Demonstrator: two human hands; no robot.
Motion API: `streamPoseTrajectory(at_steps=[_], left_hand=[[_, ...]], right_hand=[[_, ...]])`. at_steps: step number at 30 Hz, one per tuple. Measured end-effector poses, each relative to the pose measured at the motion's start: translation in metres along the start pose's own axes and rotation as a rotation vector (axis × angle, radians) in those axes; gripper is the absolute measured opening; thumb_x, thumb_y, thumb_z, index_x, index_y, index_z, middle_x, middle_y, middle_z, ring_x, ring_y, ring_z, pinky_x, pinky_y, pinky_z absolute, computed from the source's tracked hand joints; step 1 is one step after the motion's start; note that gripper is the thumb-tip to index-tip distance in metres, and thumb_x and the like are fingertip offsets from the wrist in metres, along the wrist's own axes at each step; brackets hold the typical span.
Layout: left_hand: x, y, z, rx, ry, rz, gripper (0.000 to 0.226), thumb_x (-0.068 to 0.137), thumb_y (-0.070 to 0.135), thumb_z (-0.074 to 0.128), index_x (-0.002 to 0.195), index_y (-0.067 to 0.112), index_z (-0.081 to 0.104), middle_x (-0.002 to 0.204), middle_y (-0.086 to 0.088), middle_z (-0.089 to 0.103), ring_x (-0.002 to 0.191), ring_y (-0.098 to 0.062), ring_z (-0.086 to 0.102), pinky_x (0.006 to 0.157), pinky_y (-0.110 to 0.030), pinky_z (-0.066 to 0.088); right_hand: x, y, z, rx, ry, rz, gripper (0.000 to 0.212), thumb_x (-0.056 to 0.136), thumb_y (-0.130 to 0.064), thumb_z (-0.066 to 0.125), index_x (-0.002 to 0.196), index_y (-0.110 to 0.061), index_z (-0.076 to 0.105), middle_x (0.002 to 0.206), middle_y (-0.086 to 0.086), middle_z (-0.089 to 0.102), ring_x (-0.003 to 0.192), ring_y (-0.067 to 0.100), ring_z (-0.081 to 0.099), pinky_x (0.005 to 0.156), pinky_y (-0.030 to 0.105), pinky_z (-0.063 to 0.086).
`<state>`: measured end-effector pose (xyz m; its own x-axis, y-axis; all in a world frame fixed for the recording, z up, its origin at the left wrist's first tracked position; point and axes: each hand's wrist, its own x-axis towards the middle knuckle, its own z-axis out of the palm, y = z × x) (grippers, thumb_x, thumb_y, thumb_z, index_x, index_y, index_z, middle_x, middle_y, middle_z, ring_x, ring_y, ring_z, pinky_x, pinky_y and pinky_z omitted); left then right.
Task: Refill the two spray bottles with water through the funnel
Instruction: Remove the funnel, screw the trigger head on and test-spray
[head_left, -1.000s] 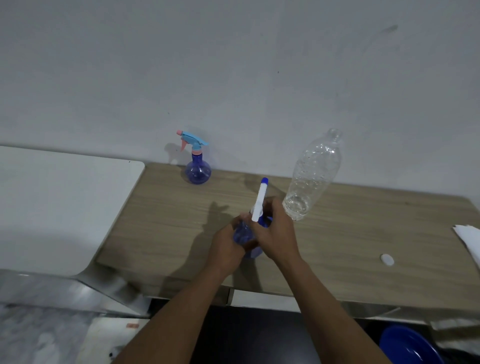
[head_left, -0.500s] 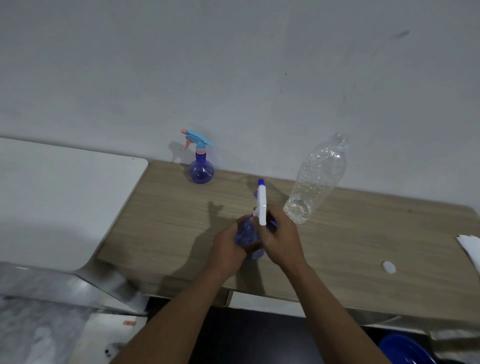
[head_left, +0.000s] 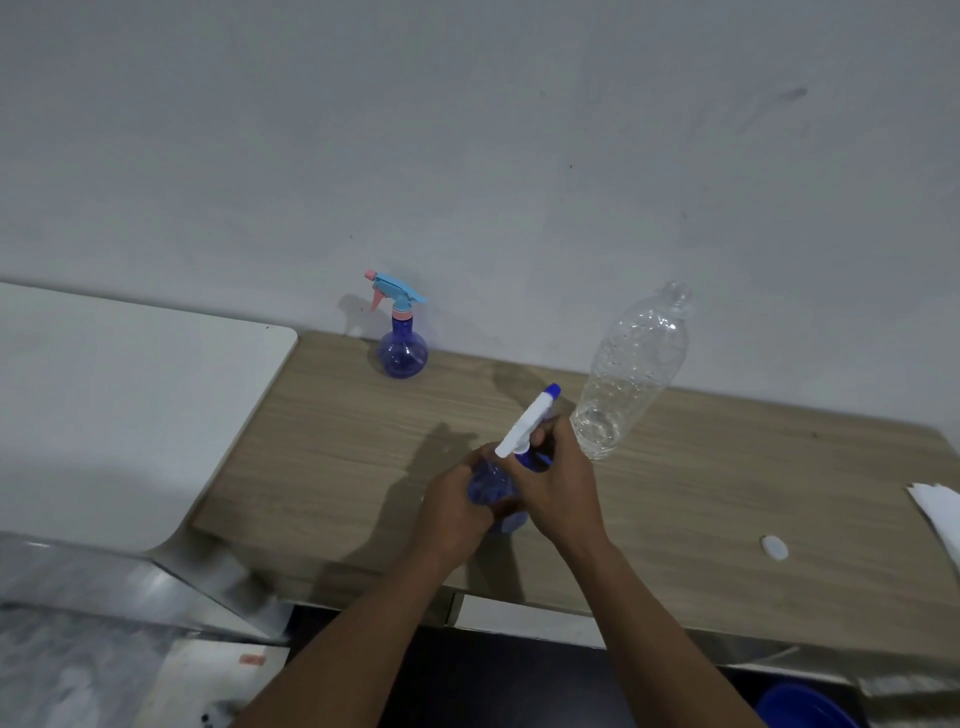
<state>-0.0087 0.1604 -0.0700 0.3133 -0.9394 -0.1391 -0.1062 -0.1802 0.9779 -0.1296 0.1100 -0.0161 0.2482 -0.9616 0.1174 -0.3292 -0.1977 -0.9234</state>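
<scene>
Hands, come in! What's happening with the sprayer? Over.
Left hand grips blue bottle. Right hand grips its white sprayer. Clear bottle close behind right hand. No funnel in view.

Wood-grain surface against the wall, bearing a blue spray bottle at the back, a clear bottle, a white cap and paper at the right edge.

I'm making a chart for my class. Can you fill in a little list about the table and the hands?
Left hand: grips the blue body of the near spray bottle
Right hand: grips its white spray head at the neck
Far spray bottle: upright by the wall, untouched
Clear bottle: uncapped, little water at bottom
White cap: lies on the table
Funnel: not in view
</scene>
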Motion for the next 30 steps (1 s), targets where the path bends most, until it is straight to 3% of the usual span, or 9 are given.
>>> streamPoseTrajectory(at_steps=[6,9,11,14,16,20,23,27,30], left_hand=[[0.001,-0.004,0.0,-0.005,-0.016,0.005,0.051,0.084,0.018,0.078,0.126,0.04,0.062,0.109,0.015,0.074,0.102,-0.003,0.07,0.089,-0.029,0.058],[0.002,-0.005,0.001,-0.005,-0.012,-0.037,0.051,0.085,0.008,0.075,0.128,0.033,0.062,0.111,0.01,0.074,0.102,-0.008,0.07,0.087,-0.036,0.061],[0.001,-0.006,0.001,0.003,-0.004,-0.041,0.051,0.085,0.007,0.075,0.128,0.03,0.062,0.114,0.008,0.073,0.104,-0.009,0.069,0.087,-0.032,0.06],[0.0,-0.005,0.001,-0.005,-0.019,-0.014,0.052,0.084,0.008,0.077,0.119,0.043,0.063,0.109,0.014,0.074,0.103,-0.005,0.07,0.085,-0.024,0.058],[-0.001,-0.003,0.0,0.01,-0.016,-0.014,0.053,0.084,0.009,0.077,0.116,0.048,0.062,0.107,0.016,0.075,0.102,-0.005,0.07,0.086,-0.029,0.059],[-0.005,-0.004,0.004,-0.015,0.011,0.006,0.056,0.065,0.047,0.077,0.119,0.043,0.064,0.106,0.015,0.074,0.099,-0.009,0.072,0.085,-0.043,0.061],[-0.004,-0.004,0.005,-0.005,-0.001,0.006,0.055,0.063,0.05,0.081,0.115,0.048,0.064,0.106,0.016,0.074,0.1,-0.008,0.071,0.085,-0.043,0.061],[-0.001,-0.01,-0.008,0.063,-0.083,0.02,0.064,0.073,0.015,0.087,0.114,0.053,0.058,0.111,0.03,0.069,0.107,0.003,0.066,0.095,-0.03,0.056],[-0.002,-0.019,-0.015,0.108,-0.124,0.005,0.067,0.073,0.019,0.089,0.124,0.047,0.055,0.116,0.025,0.068,0.111,0.006,0.062,0.098,-0.029,0.054]], right_hand=[[-0.005,0.003,-0.001,-0.05,-0.042,-0.085,0.011,0.091,-0.017,0.069,0.097,-0.024,0.062,0.089,-0.008,0.069,0.085,0.007,0.066,0.074,0.025,0.053],[-0.001,0.0,0.0,-0.04,-0.023,0.002,0.022,0.086,-0.019,0.078,0.094,-0.019,0.057,0.088,-0.012,0.069,0.084,-0.004,0.066,0.07,0.011,0.049],[-0.001,0.001,0.001,-0.043,-0.008,-0.005,0.024,0.084,-0.02,0.08,0.094,-0.02,0.058,0.087,-0.013,0.069,0.085,-0.004,0.066,0.069,0.01,0.049],[-0.004,0.006,0.003,-0.077,-0.014,-0.103,0.009,0.089,-0.019,0.07,0.095,-0.017,0.064,0.087,-0.004,0.067,0.083,0.012,0.065,0.072,0.028,0.053],[-0.004,0.007,0.003,-0.127,-0.021,-0.115,0.005,0.09,-0.015,0.066,0.094,-0.013,0.065,0.086,0.0,0.066,0.08,0.015,0.062,0.07,0.031,0.051],[-0.004,-0.001,0.004,-0.124,0.027,-0.069,0.024,0.088,-0.014,0.072,0.076,-0.025,0.054,0.07,-0.006,0.06,0.067,0.007,0.058,0.058,0.013,0.041],[-0.004,0.0,0.003,-0.12,0.023,-0.053,0.031,0.088,-0.015,0.073,0.074,-0.032,0.052,0.068,-0.01,0.06,0.067,0.002,0.059,0.059,0.01,0.041],[-0.001,0.009,-0.001,-0.085,-0.054,-0.054,0.013,0.09,-0.03,0.064,0.089,-0.018,0.065,0.078,0.005,0.066,0.073,0.02,0.061,0.067,0.04,0.052],[0.001,0.009,-0.002,-0.061,-0.134,-0.076,0.018,0.088,-0.04,0.055,0.097,-0.029,0.067,0.089,0.003,0.069,0.086,0.026,0.065,0.08,0.051,0.053]])
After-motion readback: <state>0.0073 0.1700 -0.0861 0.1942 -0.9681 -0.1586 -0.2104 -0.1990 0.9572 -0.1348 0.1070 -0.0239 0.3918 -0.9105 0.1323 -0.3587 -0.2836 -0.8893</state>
